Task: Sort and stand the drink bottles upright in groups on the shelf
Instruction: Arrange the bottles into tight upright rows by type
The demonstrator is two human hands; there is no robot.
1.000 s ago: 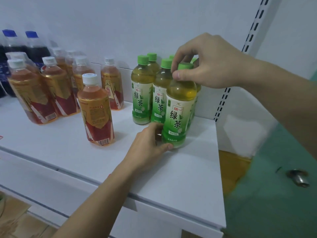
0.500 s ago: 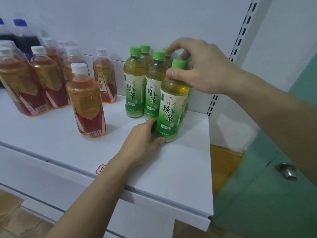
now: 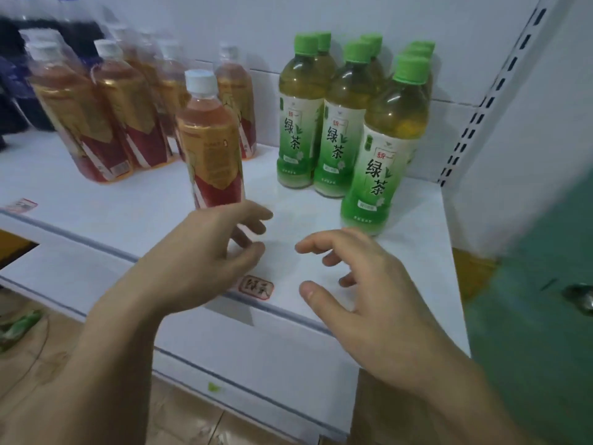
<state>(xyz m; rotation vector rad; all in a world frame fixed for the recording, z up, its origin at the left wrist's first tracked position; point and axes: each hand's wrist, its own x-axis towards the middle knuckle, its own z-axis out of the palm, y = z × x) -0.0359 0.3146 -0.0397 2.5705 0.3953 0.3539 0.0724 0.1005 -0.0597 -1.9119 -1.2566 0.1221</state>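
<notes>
Bottles [image 3: 383,149] stand upright, caps up; hands [image 3: 205,252] seemingly empty.

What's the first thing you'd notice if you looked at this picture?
Two open, empty hands, the left hand and right hand, hover over the front of the white shelf. Behind them on the right stand green-capped tea bottles; one reddish tea bottle stands alone, just beyond the left hand.

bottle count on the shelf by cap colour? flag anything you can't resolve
Green caps (green tea bottles): at least 7, back ones partly hidden.
White caps (red tea bottles): at least 7, rear ones blurred.
Dark cola bottles, far left: about 2, caps cut off by the frame.
Total: roughly 16 on the shelf.
Both hands empty.
</notes>
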